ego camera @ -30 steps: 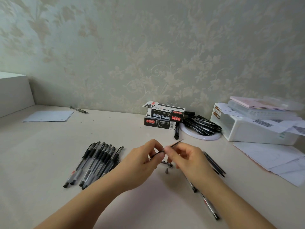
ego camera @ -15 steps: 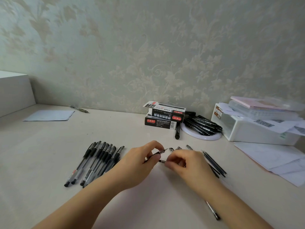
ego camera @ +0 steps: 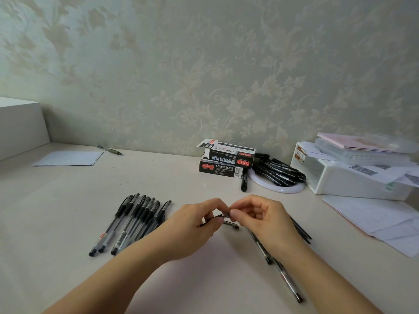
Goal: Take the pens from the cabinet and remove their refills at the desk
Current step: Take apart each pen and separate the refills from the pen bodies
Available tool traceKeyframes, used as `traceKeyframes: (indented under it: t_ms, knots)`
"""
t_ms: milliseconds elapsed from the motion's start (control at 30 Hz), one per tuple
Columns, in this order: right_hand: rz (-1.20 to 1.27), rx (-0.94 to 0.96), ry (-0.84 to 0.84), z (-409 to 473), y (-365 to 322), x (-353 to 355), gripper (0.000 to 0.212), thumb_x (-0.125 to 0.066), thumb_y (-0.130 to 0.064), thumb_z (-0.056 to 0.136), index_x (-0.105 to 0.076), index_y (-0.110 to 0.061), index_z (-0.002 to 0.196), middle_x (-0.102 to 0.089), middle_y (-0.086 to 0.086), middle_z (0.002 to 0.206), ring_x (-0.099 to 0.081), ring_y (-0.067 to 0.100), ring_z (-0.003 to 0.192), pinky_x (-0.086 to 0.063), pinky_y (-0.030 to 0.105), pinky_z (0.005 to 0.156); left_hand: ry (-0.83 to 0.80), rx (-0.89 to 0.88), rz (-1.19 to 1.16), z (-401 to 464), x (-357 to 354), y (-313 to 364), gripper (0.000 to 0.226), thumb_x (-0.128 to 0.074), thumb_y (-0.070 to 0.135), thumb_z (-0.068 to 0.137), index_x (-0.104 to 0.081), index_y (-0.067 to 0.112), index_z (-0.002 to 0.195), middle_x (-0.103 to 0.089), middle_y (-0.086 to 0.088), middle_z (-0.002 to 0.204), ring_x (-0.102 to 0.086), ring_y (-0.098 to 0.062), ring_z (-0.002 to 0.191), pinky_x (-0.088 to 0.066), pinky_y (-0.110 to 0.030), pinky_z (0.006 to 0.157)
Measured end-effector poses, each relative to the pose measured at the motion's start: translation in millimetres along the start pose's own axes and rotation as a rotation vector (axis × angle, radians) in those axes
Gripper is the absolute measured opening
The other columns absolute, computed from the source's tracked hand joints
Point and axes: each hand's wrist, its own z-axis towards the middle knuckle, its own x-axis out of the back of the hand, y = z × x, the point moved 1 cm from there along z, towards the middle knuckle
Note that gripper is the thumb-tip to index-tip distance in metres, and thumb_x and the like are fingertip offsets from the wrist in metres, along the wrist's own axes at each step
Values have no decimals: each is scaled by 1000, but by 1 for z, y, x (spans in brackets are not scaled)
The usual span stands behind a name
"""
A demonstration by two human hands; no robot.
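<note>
My left hand (ego camera: 195, 225) pinches a black-gripped pen (ego camera: 215, 217) above the middle of the desk. The fingertips of my right hand (ego camera: 260, 218) close on that pen's tip end; most of the pen is hidden by my hands. A small pen part (ego camera: 231, 224) lies on the desk just under the hands. Several capped gel pens (ego camera: 133, 220) lie side by side to the left. Thin black refills (ego camera: 301, 230) lie past my right hand, and two pen barrels (ego camera: 281, 273) lie beside my right forearm.
Two black pen boxes (ego camera: 224, 162) are stacked at the back, with a pile of black markers (ego camera: 278, 171) on a white ring beside them. A white plastic bin (ego camera: 349, 175) and loose papers (ego camera: 381, 218) fill the right. A sheet (ego camera: 68, 158) and another pen (ego camera: 111, 150) lie far left.
A second ago my right hand held a thin refill drawn out of the pen. That refill is out of my hand now, and both hands have closed together on the pen.
</note>
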Motion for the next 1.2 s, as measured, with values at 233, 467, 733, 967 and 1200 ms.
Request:
traceKeyframes:
  t_ms: [233,467,733,967,1200]
  knots:
    - [38,-5,-52,-2,-2,0,12,-77,-3,80,-75,-14,86,-75,-2,76,-69,5,69,-52,13,65,49,-27,76,-1,1,3,12,-52,32,97,-57,39,104,-54,14,71,-47,-4,61,-34,-14,56]
    - [14,-3,-48,-1,-1,1,11,-79,-7,80,-76,-16,86,-75,-1,77,-69,8,71,-52,14,67,100,-73,139,-2,4,11,18,-44,27,100,-62,28,103,-56,15,77,-49,-2,73,-35,-17,63]
    - [-24,-2,-72,0,4,1,6,-75,-14,85,-75,-20,85,-76,-1,76,-70,10,71,-53,16,69,119,-129,182,0,6,13,14,-52,23,98,-65,23,103,-57,14,87,-51,-5,79,-42,-21,72]
    - [-252,55,-38,-2,7,-1,39,-54,-47,94,-65,-22,66,-66,-4,61,-56,0,56,-44,12,60,171,-148,140,-1,4,15,8,-62,26,92,-65,27,99,-60,15,90,-55,-8,75,-45,-22,69]
    - [-235,81,-22,0,4,2,16,-65,-49,87,-69,-33,87,-70,-16,79,-59,1,65,-49,14,62,218,-126,84,-1,6,15,7,-64,22,91,-66,28,94,-60,15,86,-54,-2,73,-38,-8,64]
